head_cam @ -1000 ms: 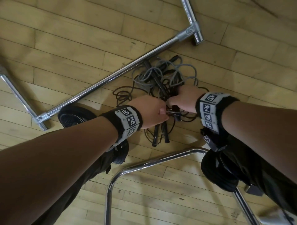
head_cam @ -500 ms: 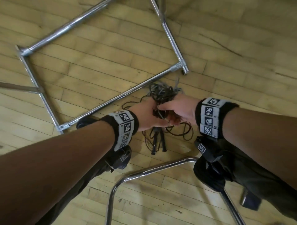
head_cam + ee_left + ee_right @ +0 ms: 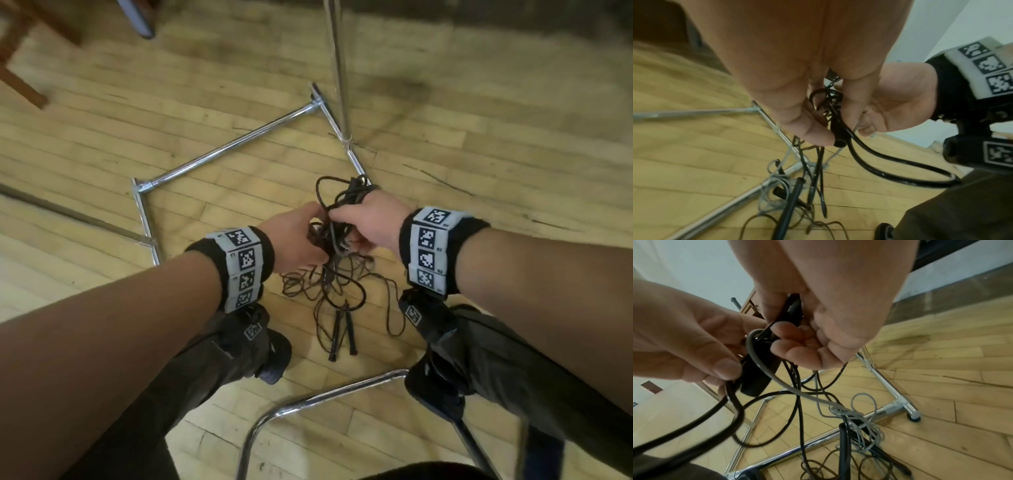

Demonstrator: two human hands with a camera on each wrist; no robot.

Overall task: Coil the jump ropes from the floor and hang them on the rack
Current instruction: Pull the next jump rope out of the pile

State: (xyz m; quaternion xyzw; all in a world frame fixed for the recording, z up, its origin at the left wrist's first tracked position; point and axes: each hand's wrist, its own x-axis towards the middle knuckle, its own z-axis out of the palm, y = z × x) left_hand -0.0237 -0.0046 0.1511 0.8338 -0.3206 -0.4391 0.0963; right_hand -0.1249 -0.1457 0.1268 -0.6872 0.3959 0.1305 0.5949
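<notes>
Both hands meet on one knot of cord above the floor; the left hand (image 3: pixel 294 236) has thumb and fingers curled round a black handle (image 3: pixel 758 369) and a loop of black cord, while the right hand (image 3: pixel 368 219) clenches a second black handle (image 3: pixel 792 311) against its palm, fingers folded over it; the two hands are almost touching, so neither is clearly the nearer.

From the grip outward, the jump ropes (image 3: pixel 337 284) fall straight down: the held handles lie steeply, free ends pointing floorward, and the cords, black ones and a thin grey rope (image 3: pixel 857 417), hang below the hands in a snarl; lower down, a loose pair of handles (image 3: pixel 342 334) lies flat on the wooden floor (image 3: pixel 479 178), long axis running toward the person's feet.

Just beyond the hands stands the rack (image 3: pixel 337 68), its chrome base bars on the floor and its upright pole rising away from the person; the hang-up, I judge, means lifting up and forward, after the tangle is sorted into coils.
</notes>
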